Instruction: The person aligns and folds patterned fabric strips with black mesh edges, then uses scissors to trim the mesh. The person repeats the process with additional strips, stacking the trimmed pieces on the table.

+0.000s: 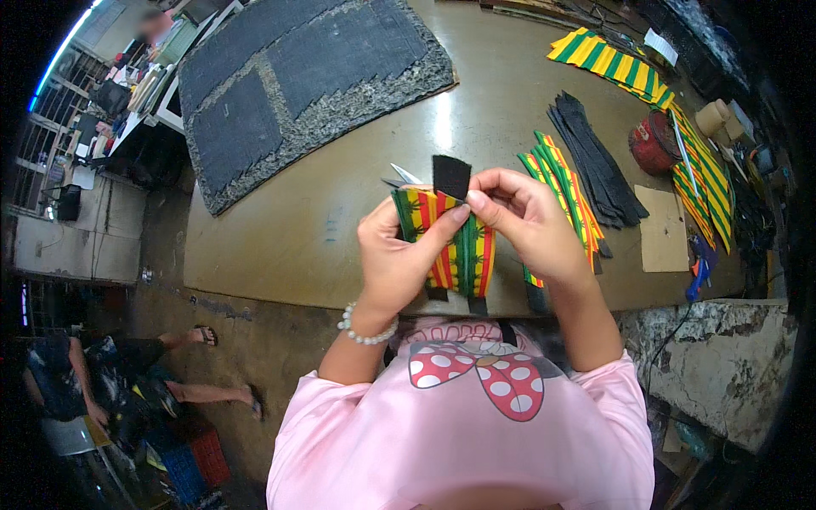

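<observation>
Between my hands, over the near edge of the table, is a folded fabric piece (438,262) in green, yellow and red with dark leaf shapes. My left hand (399,246) grips it, thumb pressed across its front. A short black fabric strip (451,174) stands up from its top edge. Against the base of this strip, my right hand (523,219) pinches with thumb and forefinger. Small black tabs hang from the lower end of the patterned piece. Pointed metal blades, like those of scissors (406,176), stick out beyond my left fingers; their handles are hidden.
Patterned strips (568,191) and a stack of black strips (595,170) lie to my right. Beyond are a red pot (653,143), cardboard (664,229), a blue glue gun (700,268) and striped fabric (612,66). A board with black sheets (327,127) lies far left. Someone sits lower left.
</observation>
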Motion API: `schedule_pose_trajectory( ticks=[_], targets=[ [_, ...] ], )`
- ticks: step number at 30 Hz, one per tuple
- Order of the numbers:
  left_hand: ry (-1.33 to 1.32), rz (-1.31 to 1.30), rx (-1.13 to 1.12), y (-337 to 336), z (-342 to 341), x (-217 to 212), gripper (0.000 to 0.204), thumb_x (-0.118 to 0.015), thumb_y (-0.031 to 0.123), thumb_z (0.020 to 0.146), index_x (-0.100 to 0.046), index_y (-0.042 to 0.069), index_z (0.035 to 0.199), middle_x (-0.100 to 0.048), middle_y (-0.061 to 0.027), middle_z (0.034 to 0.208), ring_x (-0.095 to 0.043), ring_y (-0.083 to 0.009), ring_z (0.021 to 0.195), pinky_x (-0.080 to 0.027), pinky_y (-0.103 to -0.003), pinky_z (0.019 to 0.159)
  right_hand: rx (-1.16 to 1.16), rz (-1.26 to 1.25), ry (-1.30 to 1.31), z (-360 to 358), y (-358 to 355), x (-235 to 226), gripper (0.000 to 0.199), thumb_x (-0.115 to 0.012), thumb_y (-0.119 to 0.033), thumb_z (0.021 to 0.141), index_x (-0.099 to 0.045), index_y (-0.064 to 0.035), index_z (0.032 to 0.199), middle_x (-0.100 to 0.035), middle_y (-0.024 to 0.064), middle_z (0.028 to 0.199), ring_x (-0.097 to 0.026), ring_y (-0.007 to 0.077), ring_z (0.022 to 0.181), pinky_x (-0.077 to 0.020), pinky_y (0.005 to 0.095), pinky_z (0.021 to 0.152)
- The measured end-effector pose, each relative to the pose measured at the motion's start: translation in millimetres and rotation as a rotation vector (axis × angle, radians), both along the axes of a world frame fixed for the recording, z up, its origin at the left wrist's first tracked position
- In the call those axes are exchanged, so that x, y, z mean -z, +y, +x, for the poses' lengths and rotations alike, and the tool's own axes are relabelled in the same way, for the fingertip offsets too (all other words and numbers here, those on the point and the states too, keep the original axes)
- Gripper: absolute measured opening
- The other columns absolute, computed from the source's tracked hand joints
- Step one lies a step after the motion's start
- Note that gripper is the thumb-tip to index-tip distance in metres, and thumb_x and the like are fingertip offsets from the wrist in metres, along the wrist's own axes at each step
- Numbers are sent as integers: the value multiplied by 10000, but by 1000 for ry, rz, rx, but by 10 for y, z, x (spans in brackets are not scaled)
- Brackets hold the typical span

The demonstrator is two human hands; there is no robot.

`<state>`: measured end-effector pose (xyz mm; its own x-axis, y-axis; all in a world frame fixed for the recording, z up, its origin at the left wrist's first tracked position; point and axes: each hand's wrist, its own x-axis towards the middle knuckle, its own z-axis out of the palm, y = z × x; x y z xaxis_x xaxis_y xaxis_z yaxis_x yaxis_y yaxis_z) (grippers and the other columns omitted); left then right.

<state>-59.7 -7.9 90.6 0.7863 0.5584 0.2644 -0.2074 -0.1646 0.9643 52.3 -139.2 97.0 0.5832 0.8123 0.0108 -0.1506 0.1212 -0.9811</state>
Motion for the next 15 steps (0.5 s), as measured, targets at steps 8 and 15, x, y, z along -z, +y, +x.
schedule_pose_trajectory(
  ticks=[8, 15],
  targets=[
    [-399, 148, 5, 62, 95, 181, 250, -715, -153, 733, -660, -2, 924, -670, -119, 928, -649, -182, 876, -535, -291, 770, 5, 250, 440, 11, 117, 8, 314, -614, -184, 969, -555, 31, 1191, -634, 62, 1057, -617, 105, 939, -502, 260, 873],
    [-494, 256, 98, 9, -96, 97, 110, -695, -36, 802, -662, 2, 899, -664, -118, 910, -666, -214, 819, -547, -317, 713, 138, 131, 185, -145, 160, 356, 228, -604, -243, 976, -586, -21, 1023, -649, 40, 841, -608, 95, 666, -497, 225, 629]
  ],
)
